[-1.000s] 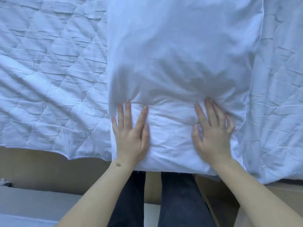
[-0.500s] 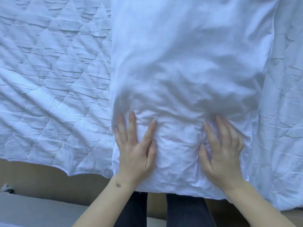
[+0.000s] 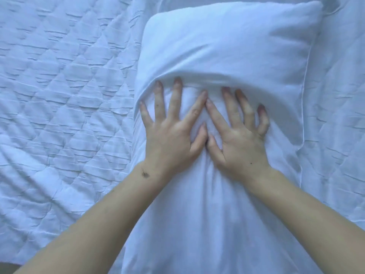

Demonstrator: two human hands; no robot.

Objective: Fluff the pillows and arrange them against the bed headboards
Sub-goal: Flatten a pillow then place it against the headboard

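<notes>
A white pillow point(image 3: 227, 42) lies lengthwise on the bed, its far end puffed up and its near part flattened. My left hand point(image 3: 169, 133) and my right hand point(image 3: 237, 135) press flat on its middle, side by side, fingers spread, thumbs and forefingers touching. A raised fold of the pillowcase bunches just past my fingertips. Neither hand grips anything. No headboard is in view.
A white quilted bed cover point(image 3: 59, 95) stretches out left of the pillow and continues on the right point(image 3: 339, 115). The bed's near edge shows at the bottom left corner.
Both hands slid forward along the pillow and came together at its middle, pushing the filling toward the far end. The view moved forward; the bed edge and my legs dropped out of sight.
</notes>
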